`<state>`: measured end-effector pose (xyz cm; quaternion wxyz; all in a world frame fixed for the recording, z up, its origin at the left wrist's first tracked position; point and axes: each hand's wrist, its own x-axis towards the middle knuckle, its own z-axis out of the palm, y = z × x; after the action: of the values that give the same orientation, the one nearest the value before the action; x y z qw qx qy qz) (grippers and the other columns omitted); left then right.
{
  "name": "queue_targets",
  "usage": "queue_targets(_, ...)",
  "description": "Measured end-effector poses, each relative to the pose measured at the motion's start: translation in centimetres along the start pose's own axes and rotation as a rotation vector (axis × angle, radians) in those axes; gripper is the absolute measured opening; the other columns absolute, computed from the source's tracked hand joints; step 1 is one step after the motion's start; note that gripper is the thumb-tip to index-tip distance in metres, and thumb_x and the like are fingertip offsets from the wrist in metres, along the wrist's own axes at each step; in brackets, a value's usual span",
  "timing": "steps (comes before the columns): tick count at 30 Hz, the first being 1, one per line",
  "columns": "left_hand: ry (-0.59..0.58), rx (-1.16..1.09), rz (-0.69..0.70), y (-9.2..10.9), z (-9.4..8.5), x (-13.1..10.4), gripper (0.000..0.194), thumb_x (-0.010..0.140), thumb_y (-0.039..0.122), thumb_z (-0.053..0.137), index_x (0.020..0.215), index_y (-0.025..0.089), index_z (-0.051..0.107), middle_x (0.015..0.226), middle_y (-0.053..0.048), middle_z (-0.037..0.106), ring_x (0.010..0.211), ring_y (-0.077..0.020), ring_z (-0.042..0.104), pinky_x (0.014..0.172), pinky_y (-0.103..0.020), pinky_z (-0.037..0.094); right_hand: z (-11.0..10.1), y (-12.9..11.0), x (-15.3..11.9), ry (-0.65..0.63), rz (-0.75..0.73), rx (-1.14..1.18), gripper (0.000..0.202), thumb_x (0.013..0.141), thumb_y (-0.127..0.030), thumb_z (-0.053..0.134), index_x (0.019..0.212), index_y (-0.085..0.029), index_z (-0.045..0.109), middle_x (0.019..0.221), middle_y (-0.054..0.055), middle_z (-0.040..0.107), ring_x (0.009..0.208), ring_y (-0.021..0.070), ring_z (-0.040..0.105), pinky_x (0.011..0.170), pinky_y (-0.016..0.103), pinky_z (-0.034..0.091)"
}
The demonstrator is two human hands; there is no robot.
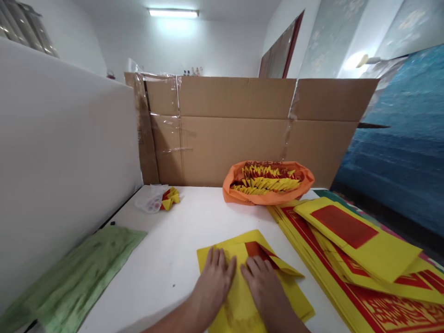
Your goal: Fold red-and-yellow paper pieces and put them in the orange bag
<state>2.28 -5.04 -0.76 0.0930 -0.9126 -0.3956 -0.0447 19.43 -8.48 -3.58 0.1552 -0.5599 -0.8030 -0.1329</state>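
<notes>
Several yellow paper sheets point(243, 238) lie on the white table in front of me, the top one partly folded over and showing a red patch point(255, 250) near its right side. My left hand point(217, 273) rests on the paper's left part with its fingers stretched out flat. On the right part, beside the red patch, my right hand point(259, 277) presses down with bent fingers at the folded flap point(287, 267). Whether its fingertips pinch the paper's edge is hard to see.
Stacks of yellow and red paper point(347, 259) lie at the right. An orange bag point(231, 192) full of folded paper pieces stands at the back before a cardboard wall point(236, 138). At the left are a green cloth point(86, 263) and a plastic bag point(151, 199) beside folded pieces point(169, 199).
</notes>
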Motion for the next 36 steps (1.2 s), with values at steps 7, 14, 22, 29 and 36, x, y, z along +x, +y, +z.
queue_targets(7, -0.069, -0.202, -0.021, 1.3, -0.9, -0.5, 0.068, 0.081, 0.056, 0.065, 0.142, 0.039, 0.042, 0.144, -0.019, 0.044, 0.134, -0.0480, 0.034, 0.098, -0.075, 0.027, -1.3, 1.6, -3.3, 0.081, 0.051, 0.196, 0.015, 0.080, -0.016, 0.054, 0.081, -0.023, 0.066, 0.094, 0.009, 0.068, 0.090, 0.0280, 0.059, 0.079, 0.042, 0.040)
queue_targets(14, -0.005, -0.331, 0.335, 0.7, -1.5, -0.1, 0.056, 0.096, 0.040, 0.048, 0.149, 0.033, 0.031, 0.154, -0.006, 0.033, 0.143, -0.0385, 0.023, 0.109, -0.064, 0.026, -4.6, 8.3, 1.4, -0.037, 0.461, 0.502, 0.024, 0.088, -0.021, 0.044, 0.105, -0.021, 0.061, 0.095, 0.007, 0.066, 0.088, 0.0222, 0.062, 0.078, 0.033, 0.046)
queue_targets(22, -0.008, -0.430, 0.436, -0.6, -1.9, 0.0, 0.075, 0.091, 0.055, 0.051, 0.153, 0.034, 0.014, 0.157, -0.007, 0.026, 0.143, -0.0449, 0.012, 0.104, -0.071, 0.028, -2.5, 8.1, 1.8, -0.183, 0.479, 0.320, 0.022, 0.077, -0.018, 0.061, 0.098, -0.022, 0.069, 0.093, 0.007, 0.067, 0.095, 0.0272, 0.062, 0.082, 0.037, 0.040)
queue_targets(29, 0.306, -0.239, 0.193, -1.7, -2.4, 0.7, 0.068, 0.092, 0.019, 0.058, 0.151, 0.020, 0.024, 0.154, -0.017, 0.030, 0.145, -0.0324, 0.019, 0.114, -0.055, 0.029, -5.2, 4.2, -0.4, 0.193, 0.100, 0.168, 0.018, 0.091, -0.018, 0.051, 0.101, -0.024, 0.065, 0.092, 0.006, 0.067, 0.089, 0.0232, 0.060, 0.085, 0.038, 0.034)
queue_targets(36, 0.064, -0.562, 0.256, -1.5, -1.7, -1.5, 0.029, 0.092, 0.025, 0.058, 0.121, 0.020, 0.063, 0.116, -0.007, 0.069, 0.109, -0.0226, 0.063, 0.098, -0.032, 0.049, -4.9, 2.3, -2.9, 0.111, -0.104, 0.319, 0.024, 0.095, -0.017, 0.047, 0.106, -0.029, 0.064, 0.090, 0.001, 0.073, 0.090, 0.0183, 0.065, 0.096, 0.037, 0.032)
